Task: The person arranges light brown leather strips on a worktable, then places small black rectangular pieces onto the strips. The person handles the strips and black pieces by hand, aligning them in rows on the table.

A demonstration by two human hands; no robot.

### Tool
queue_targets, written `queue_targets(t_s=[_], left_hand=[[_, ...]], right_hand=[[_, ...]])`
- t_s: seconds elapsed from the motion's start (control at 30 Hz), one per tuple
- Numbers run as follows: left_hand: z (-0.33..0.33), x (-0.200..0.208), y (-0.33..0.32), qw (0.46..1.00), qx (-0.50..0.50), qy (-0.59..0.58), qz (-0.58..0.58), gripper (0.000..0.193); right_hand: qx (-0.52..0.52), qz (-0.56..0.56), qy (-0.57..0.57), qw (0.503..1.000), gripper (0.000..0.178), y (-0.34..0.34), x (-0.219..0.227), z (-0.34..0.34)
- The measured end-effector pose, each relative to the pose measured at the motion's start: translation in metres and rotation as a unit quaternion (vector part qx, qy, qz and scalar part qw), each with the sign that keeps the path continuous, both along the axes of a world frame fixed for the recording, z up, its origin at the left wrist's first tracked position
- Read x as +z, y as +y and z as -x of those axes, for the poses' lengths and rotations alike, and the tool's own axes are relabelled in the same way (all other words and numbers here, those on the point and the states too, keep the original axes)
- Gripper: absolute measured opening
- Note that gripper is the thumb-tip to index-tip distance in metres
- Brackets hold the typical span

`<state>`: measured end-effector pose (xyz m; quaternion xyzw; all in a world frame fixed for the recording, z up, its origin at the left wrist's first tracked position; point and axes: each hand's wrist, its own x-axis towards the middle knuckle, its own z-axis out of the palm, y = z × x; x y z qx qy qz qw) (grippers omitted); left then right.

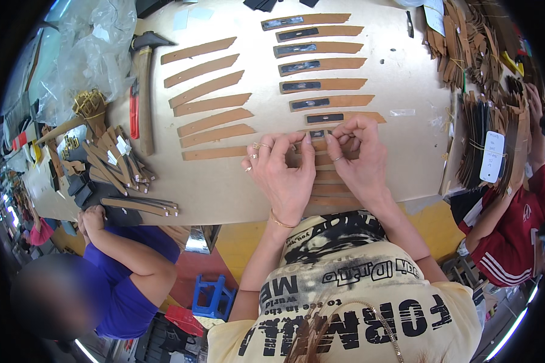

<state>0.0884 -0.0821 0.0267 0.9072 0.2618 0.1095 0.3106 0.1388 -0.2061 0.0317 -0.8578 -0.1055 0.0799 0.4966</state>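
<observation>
My left hand (281, 172) and my right hand (360, 157) meet close to my body over the light worktable (406, 157). Between their fingertips shows a small dark rectangular patch (317, 134) with a slot, on a brown strip. Both hands are closed in a pinch at its two ends; the strip beneath is largely hidden. Above them lies a column of brown leather-like strips (351, 83), each with a dark slotted patch at its left end. Several plain brown strips (215, 118) lie to the left. More strips (333, 189) show under my hands and wrists.
A hammer (145, 91) and a red-handled tool (134, 115) lie at the left, by clear plastic bags (97, 48) and bundled strips (112, 157). Strip bundles (508, 133) fill the right edge. One person in purple (133, 290) sits left; another in red (508, 242) stands right.
</observation>
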Motion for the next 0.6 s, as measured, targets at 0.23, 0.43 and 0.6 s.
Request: queue_targets(t_s=[0.23, 0.43, 0.6], left_hand=[[0.005, -0.008, -0.004, 0.998, 0.01, -0.039, -0.039, 0.019], [0.025, -0.008, -0.001, 0.972, -0.119, 0.006, -0.203, 0.043], [0.023, 0.001, -0.003, 0.97, -0.118, 0.032, -0.21, 0.042]], right_hand=[[0.024, 0.065, -0.068, 0.995, 0.022, 0.0, -0.002, 0.002], [0.112, 0.296, -0.303, 0.899, 0.037, -0.012, -0.004, 0.007], [0.145, 0.329, -0.304, 0.882, 0.039, -0.033, 0.001, 0.008]])
